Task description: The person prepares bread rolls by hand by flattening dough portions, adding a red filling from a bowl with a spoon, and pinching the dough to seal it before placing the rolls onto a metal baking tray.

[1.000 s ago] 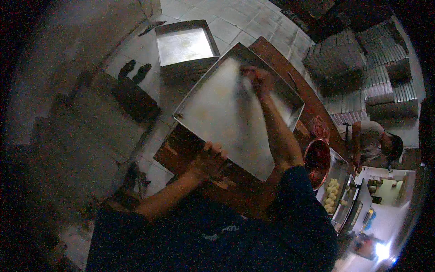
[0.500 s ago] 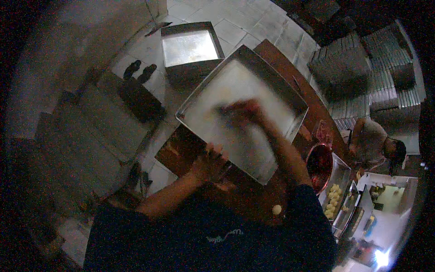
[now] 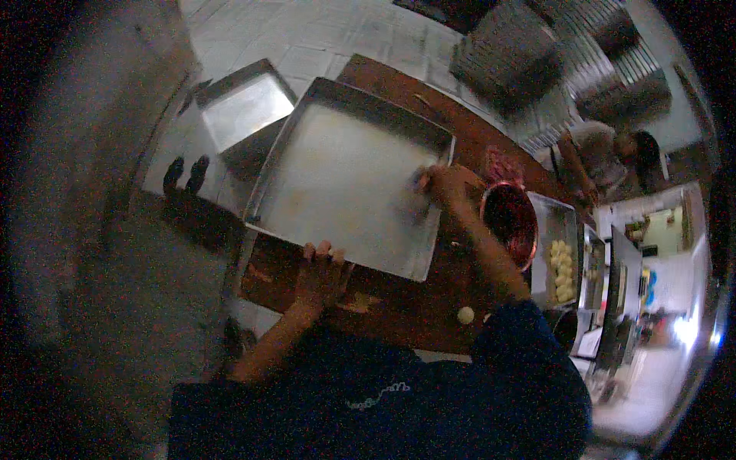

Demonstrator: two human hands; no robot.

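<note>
Seemingly at work on the inside of the tray [image 3: 337, 184], set squarely in front on the table [image 3: 391, 310]. Right hand [image 3: 446, 184] by the tray's right wall, blurred, fingers apparently curled; cannot tell whether clenched or grasping anything. Left hand [image 3: 320, 277] with fingertips at the near rim; cannot tell whether gripping or merely resting. Probably called for next: a steady rim on the left, and room to lift the right clear of wall and nearby bowl [image 3: 530, 253]. No readable brand or label; only pale lettering [image 3: 395, 387] on the dark shirt [image 3: 383, 433], too indistinct to read.
</note>
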